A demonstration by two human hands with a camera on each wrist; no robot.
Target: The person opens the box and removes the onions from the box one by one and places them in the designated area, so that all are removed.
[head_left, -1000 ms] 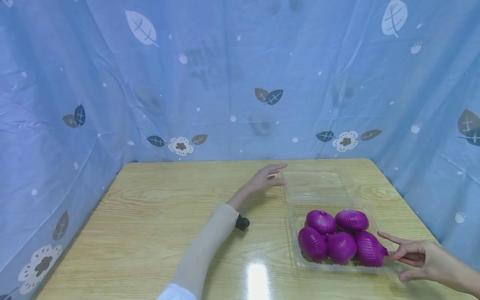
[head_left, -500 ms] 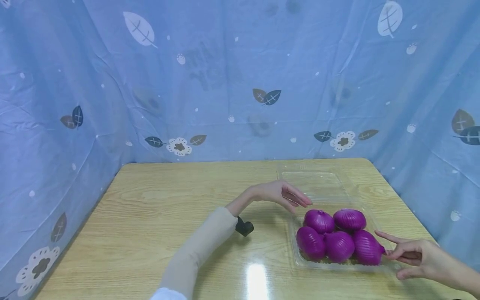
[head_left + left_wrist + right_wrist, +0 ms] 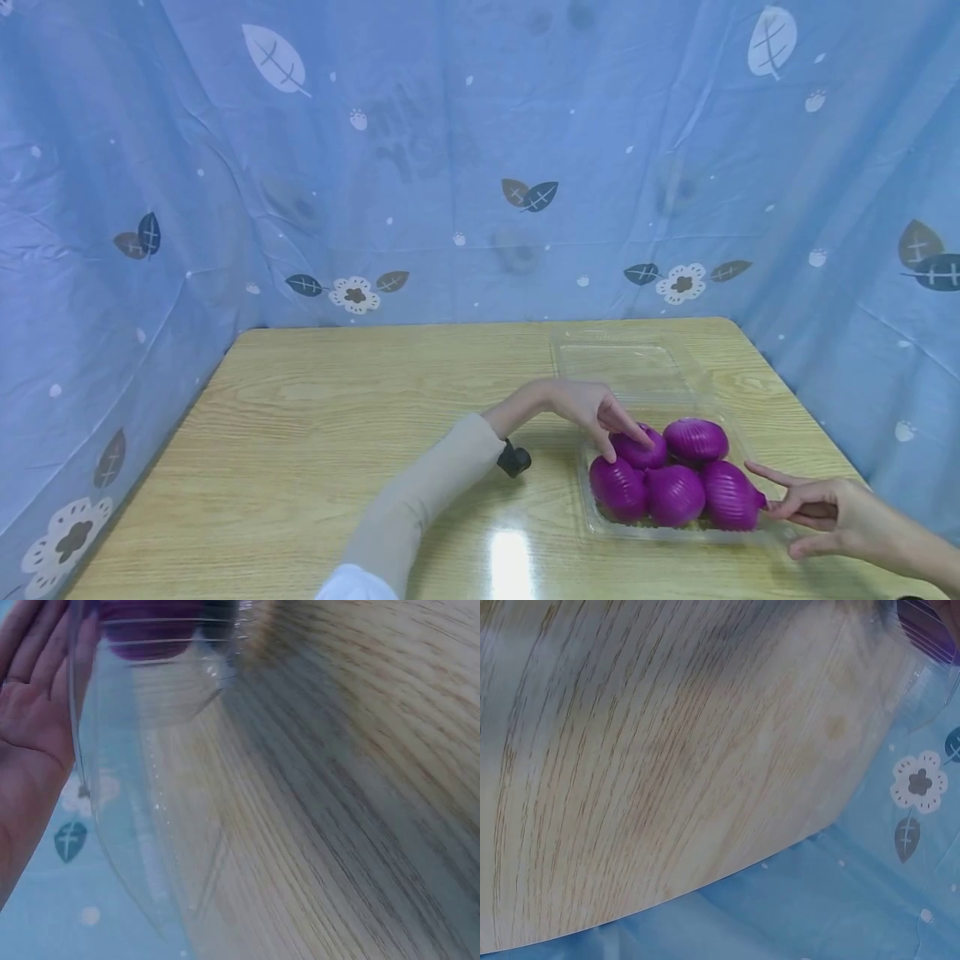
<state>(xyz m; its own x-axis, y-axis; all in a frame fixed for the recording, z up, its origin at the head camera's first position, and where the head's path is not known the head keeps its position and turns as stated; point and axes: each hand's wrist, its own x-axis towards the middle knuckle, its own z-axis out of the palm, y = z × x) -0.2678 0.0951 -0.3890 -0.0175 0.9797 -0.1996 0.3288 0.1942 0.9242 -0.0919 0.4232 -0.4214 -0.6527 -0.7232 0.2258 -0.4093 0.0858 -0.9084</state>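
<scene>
In the head view, several purple onions sit in a clear plastic box (image 3: 592,518) with its lid (image 3: 618,364) lying folded back. My left hand (image 3: 585,406) reaches over the box's left side. Its fingers lie over the back-left onion (image 3: 645,450), and the thumb tip is at the top of the front-left onion (image 3: 617,490). The left wrist view has the left palm (image 3: 30,727) beside the clear plastic, fingers fairly straight. At the box's right side, my right hand (image 3: 836,517) has fingertips by the pointed end of the front-right onion (image 3: 729,497), thumb apart.
The box stands on the right part of a wooden table (image 3: 337,417). A blue patterned curtain (image 3: 420,167) surrounds the table's back and sides. A small black device (image 3: 513,458) shows at the left wrist.
My left hand has left the lid's left edge and moved forward-right and down toward me, onto the back-left onion. The right hand stays in place beside the box.
</scene>
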